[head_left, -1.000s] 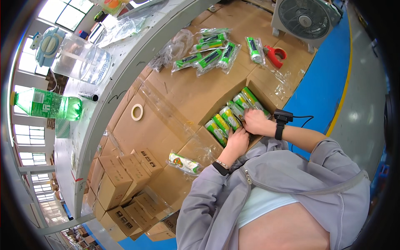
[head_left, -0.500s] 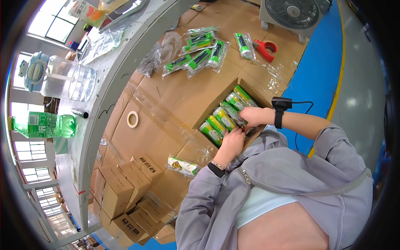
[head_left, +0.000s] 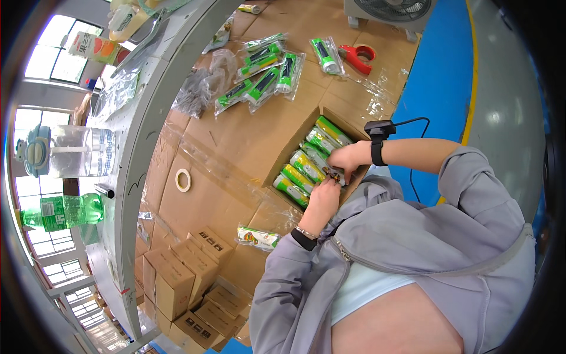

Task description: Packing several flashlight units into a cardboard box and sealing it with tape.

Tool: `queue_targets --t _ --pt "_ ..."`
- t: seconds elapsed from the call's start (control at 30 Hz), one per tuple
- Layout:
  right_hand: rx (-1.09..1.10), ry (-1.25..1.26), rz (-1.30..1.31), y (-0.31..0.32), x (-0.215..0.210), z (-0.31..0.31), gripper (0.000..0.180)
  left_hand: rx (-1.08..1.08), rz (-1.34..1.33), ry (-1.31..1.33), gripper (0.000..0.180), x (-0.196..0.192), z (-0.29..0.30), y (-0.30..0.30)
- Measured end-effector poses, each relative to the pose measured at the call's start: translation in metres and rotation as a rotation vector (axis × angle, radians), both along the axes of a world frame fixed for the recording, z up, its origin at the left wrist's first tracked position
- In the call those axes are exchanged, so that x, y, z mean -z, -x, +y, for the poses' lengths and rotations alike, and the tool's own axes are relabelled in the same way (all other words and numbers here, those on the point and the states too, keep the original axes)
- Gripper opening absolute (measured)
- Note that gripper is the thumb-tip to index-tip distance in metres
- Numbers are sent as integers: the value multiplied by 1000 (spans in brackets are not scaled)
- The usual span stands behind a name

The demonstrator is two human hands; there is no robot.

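An open cardboard box (head_left: 277, 168) holds several green, yellow and white tubes (head_left: 306, 166) in clear plastic wrapping, laid side by side. My right hand (head_left: 350, 158) reaches into the box from the right, its fingers curled down on a wrapped tube (head_left: 333, 174) close to the near wall. From the near side comes my left hand (head_left: 323, 199), fingers bent over the end of that same tube. The fingertips of both hands are partly hidden among the packs. A black band with a small camera (head_left: 380, 128) sits on my right wrist.
Several bagged green tubes (head_left: 259, 85) lie farther off, near a red tape dispenser (head_left: 357, 58). A tape roll (head_left: 183, 180) and a white bagged pack (head_left: 258, 237) lie left of the box. Closed cartons (head_left: 171, 280) stand lower left, beside a grey shelf edge (head_left: 132, 171). A fan (head_left: 389, 12) stands beyond.
The view has shifted, so the box and floor items appear farther left. Both hands remain in the box, with small finger movements around the wrapped tube.
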State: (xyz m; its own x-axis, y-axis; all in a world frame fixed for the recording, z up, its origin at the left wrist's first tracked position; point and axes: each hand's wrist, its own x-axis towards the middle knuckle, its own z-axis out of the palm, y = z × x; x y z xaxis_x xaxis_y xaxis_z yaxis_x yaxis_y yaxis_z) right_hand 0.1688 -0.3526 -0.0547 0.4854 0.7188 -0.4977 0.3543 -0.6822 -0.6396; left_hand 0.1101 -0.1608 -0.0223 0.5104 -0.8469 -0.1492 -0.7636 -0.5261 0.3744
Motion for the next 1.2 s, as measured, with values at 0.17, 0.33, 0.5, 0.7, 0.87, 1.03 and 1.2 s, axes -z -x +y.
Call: queue_targets --t 0.17,0.33,0.5,0.7,0.87,1.03,1.2 --pt "4 209 -246 14 12 26 32 19 114 -164 13 -15 -16 -6" --pt "-76 260 -221 5 5 32 29 -20 121 -68 18 -24 -17 -29" --pt "120 144 -125 16 -1 17 28 -101 104 -182 22 -37 -33 -38" --pt "549 -411 -87 69 -121 -50 24 -396 -99 -449 120 -35 -46 -43" --pt "855 -495 -74 104 -125 -112 18 -369 -138 -631 128 -20 -61 -48" --pt "1047 -430 -66 127 -106 -163 16 -296 -175 -755 133 -22 -69 -45" --pt "1052 -430 -78 130 -101 -195 16 -264 -147 -921 132 -20 -80 -48"
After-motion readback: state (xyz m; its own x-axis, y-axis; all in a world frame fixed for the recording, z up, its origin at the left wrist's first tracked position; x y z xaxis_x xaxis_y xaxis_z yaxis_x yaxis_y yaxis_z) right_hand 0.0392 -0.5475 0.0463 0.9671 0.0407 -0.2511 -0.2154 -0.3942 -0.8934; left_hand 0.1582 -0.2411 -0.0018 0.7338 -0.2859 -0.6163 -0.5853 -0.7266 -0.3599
